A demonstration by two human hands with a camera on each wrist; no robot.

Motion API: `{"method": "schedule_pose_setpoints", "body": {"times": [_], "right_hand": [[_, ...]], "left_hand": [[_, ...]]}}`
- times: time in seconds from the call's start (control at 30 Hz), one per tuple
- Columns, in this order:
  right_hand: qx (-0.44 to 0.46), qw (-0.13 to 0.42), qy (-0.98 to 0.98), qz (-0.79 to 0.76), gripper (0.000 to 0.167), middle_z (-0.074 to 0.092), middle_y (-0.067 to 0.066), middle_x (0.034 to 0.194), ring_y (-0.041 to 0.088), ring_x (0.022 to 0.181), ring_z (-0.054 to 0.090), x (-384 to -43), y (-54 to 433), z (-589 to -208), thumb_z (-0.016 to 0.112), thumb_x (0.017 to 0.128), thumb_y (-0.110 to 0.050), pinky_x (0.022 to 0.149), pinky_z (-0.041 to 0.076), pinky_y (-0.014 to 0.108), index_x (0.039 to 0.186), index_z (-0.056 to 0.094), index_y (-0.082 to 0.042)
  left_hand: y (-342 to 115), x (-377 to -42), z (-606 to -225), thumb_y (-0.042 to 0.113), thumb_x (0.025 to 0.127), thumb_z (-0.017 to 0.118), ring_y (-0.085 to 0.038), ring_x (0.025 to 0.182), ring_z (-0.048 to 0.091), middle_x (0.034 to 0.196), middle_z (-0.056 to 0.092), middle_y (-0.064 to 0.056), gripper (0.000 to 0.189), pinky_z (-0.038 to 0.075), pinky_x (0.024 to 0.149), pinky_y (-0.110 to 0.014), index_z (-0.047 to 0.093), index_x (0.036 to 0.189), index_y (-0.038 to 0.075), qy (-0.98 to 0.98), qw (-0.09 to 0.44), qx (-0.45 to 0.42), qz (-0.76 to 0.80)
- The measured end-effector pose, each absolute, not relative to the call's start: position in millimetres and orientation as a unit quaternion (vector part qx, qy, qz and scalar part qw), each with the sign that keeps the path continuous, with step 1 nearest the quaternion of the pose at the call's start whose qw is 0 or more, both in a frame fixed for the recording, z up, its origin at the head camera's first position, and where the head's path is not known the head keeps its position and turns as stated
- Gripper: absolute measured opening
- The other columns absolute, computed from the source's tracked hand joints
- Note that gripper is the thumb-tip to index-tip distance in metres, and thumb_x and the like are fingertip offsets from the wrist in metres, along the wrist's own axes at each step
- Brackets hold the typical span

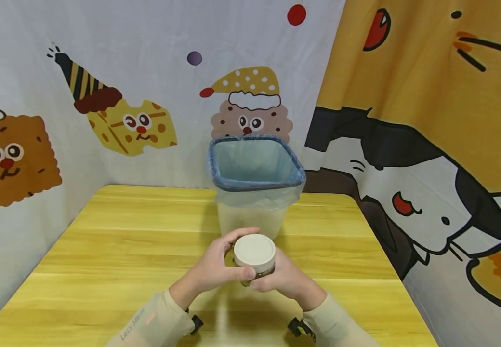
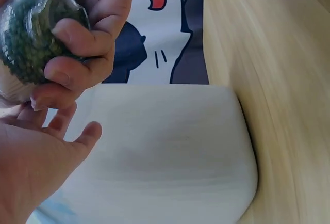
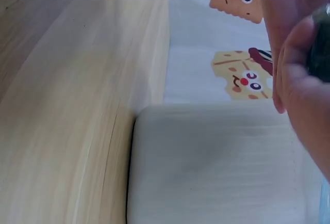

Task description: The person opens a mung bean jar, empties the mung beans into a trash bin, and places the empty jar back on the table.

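The left hand (image 1: 216, 267), at nine o'clock of the jar (image 2: 44, 35), pinches its lid (image 1: 255, 250); the right hand (image 1: 287, 277), at three, curls its grip round the body, above the bench (image 1: 125, 260). Inside are seemingly green grains (image 2: 23, 53), though glare blurs them. At twelve stands a bin (image 1: 250, 219), bag-lined.

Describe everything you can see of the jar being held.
The jar looks squat, with a plain, round, cream-white lid on top. Its shiny, clear-looking body shows dark green, beadlike contents; glass or plastic, I can't tell. Lid up, it is held above the table, in front of the bin, by the left hand and right hand together.
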State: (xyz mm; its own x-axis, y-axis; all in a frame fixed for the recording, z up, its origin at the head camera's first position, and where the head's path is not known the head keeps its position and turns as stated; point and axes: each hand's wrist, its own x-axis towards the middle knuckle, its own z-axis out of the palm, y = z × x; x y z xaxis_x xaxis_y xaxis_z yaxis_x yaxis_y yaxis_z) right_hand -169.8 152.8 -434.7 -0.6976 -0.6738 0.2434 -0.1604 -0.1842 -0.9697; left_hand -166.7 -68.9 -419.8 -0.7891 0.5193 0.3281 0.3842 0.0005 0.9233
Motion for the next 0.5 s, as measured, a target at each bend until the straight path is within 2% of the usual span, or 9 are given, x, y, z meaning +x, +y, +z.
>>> {"method": "schedule_pose_setpoints", "body": {"times": [0.17, 0.3, 0.37, 0.5], "right_hand": [[-0.38, 0.216, 0.585, -0.683, 0.068, 0.069, 0.0, 0.125, 0.01, 0.108, 0.067, -170.1, 155.4, -432.4, 0.088, 0.087, -0.025, 0.1, 0.059, 0.028, 0.141, 0.053, -0.003], [-0.364, 0.212, 0.599, -0.681, 0.065, 0.069, 0.001, 0.122, 0.011, 0.105, 0.067, -167.4, 155.1, -432.1, 0.087, 0.086, -0.02, 0.097, 0.059, 0.028, 0.139, 0.054, -0.001], [-0.336, 0.166, 0.646, -0.665, 0.067, 0.068, 0.001, 0.123, 0.01, 0.106, 0.067, -164.3, 153.1, -431.6, 0.087, 0.083, -0.018, 0.097, 0.059, 0.028, 0.14, 0.055, -0.003], [-0.253, 0.037, 0.76, -0.598, 0.075, 0.068, 0.003, 0.128, 0.012, 0.111, 0.067, -161.2, 145.6, -432.4, 0.091, 0.077, -0.016, 0.097, 0.059, 0.029, 0.144, 0.057, -0.013]], "left_hand": [[-68.7, -164.5, -416.7, 0.032, 0.089, 0.087, -0.017, 0.138, 0.058, 0.156, 0.061, -0.002, 0.077, 0.043, 0.117, -0.046, 0.053, 0.157, 0.026, 0.698, 0.076, 0.334, 0.629], [-68.0, -162.7, -415.0, 0.03, 0.089, 0.088, -0.017, 0.134, 0.061, 0.152, 0.064, -0.004, 0.074, 0.046, 0.113, -0.044, 0.055, 0.155, 0.028, 0.699, 0.077, 0.328, 0.631], [-66.2, -161.7, -414.2, 0.028, 0.086, 0.089, -0.019, 0.129, 0.063, 0.146, 0.067, -0.001, 0.074, 0.047, 0.11, -0.045, 0.057, 0.153, 0.028, 0.708, 0.062, 0.308, 0.632], [-59.5, -161.6, -416.7, 0.029, 0.083, 0.093, -0.02, 0.124, 0.063, 0.14, 0.07, 0.003, 0.077, 0.046, 0.105, -0.047, 0.058, 0.152, 0.025, 0.735, 0.012, 0.24, 0.634]]}}
